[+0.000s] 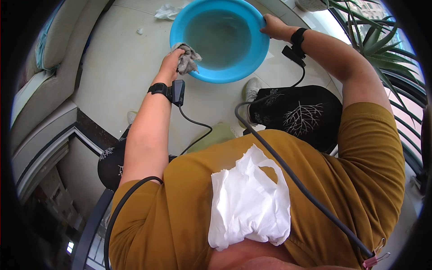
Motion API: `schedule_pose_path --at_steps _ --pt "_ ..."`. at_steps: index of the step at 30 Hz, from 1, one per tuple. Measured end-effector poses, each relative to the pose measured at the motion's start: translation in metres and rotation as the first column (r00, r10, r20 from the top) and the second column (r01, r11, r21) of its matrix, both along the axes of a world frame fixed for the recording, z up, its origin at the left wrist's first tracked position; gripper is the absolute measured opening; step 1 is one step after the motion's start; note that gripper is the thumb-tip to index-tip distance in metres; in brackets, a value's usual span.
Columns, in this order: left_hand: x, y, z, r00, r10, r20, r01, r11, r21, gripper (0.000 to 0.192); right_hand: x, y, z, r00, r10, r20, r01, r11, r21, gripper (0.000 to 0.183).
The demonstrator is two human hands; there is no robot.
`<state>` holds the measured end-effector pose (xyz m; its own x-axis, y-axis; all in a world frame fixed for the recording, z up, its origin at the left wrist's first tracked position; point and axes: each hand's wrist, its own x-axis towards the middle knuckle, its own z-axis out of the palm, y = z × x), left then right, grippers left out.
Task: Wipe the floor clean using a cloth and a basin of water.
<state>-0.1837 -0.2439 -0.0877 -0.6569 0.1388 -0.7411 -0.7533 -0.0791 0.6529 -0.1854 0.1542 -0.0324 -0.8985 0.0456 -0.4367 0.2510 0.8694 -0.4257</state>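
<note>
A round blue plastic basin holding murky water is in front of me on or just above the tiled floor; which one, I cannot tell. My left hand is at its near left rim, closed around a bunched, wet-looking grey cloth that hangs partly over the rim. On the opposite side, my right hand grips the basin's right rim, with the thumb on top. The undersides of the fingers are hidden. Each wrist wears a black strap with a cabled device.
Crumpled white plastic and a small white scrap lie on the floor beyond the basin. A sofa stands at left. Spiky potted foliage and railings are at right. A black cable crosses my shirt.
</note>
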Motion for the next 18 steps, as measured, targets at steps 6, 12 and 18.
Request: schedule_pose_path --at_steps 6,12,18 --pt "-0.032 0.077 0.01 0.969 -0.244 -0.027 0.243 0.97 -0.03 0.03 0.064 0.067 -0.032 0.925 -0.357 0.127 0.37 0.924 -0.093 0.044" --pt "-0.002 0.205 -0.022 0.903 -0.426 0.062 0.421 0.903 0.082 0.03 0.157 0.18 -0.093 0.804 -0.584 0.11 0.593 0.802 -0.073 0.043" --pt "0.025 0.257 -0.043 0.845 -0.527 0.092 0.501 0.84 0.207 0.032 0.218 0.217 -0.094 0.705 -0.676 0.217 0.706 0.697 -0.125 0.041"
